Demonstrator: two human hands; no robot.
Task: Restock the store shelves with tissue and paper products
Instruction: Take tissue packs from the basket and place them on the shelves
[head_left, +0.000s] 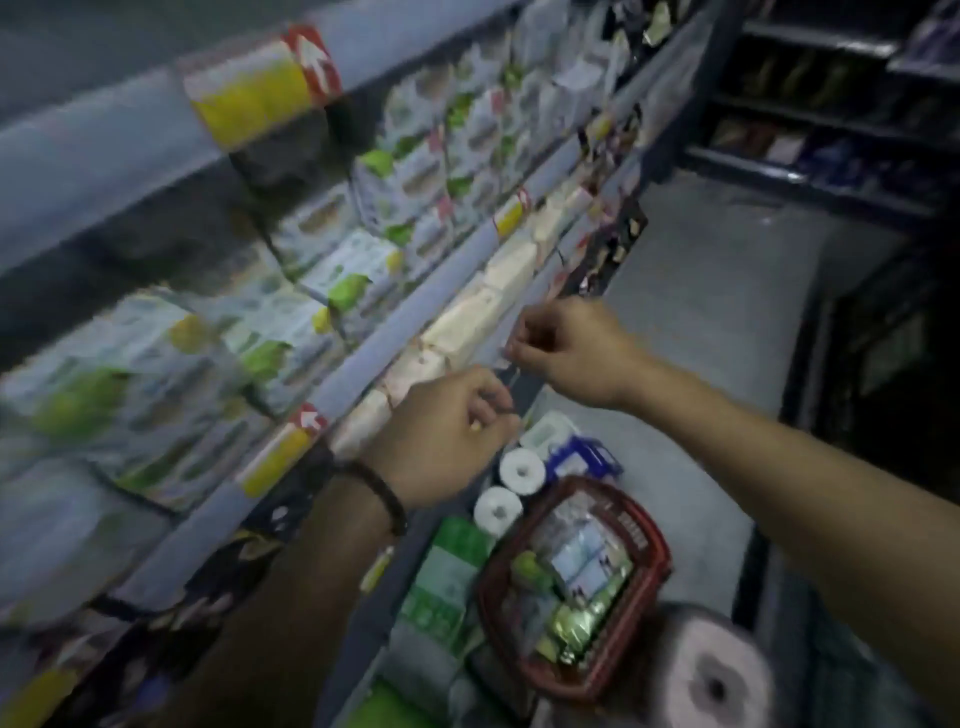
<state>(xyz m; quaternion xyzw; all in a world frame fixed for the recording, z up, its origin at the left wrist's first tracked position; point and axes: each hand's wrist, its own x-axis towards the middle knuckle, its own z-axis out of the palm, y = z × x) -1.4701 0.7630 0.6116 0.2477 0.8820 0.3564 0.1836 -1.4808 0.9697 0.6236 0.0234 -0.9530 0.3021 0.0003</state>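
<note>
My right hand (571, 353) and my left hand (447, 431) are close together at the front edge of a shelf rail (415, 317). Both have curled fingers and pinch a small, thin piece of clear plastic (510, 364) between them; blur hides what it is. Just behind the hands a row of cream tissue packs (488, 306) lines the shelf. Green-and-white tissue packs (415, 171) fill the shelf above. A red basket (660, 561) with several wrapped packs stands on the floor below my arms.
Two white toilet rolls (521, 470) and a blue pack (582, 460) lie low beside the basket, with green packs (447, 571) stacked nearby. A large paper roll (711, 680) is at the bottom right. The grey aisle floor (727, 291) runs to dark shelving (831, 130).
</note>
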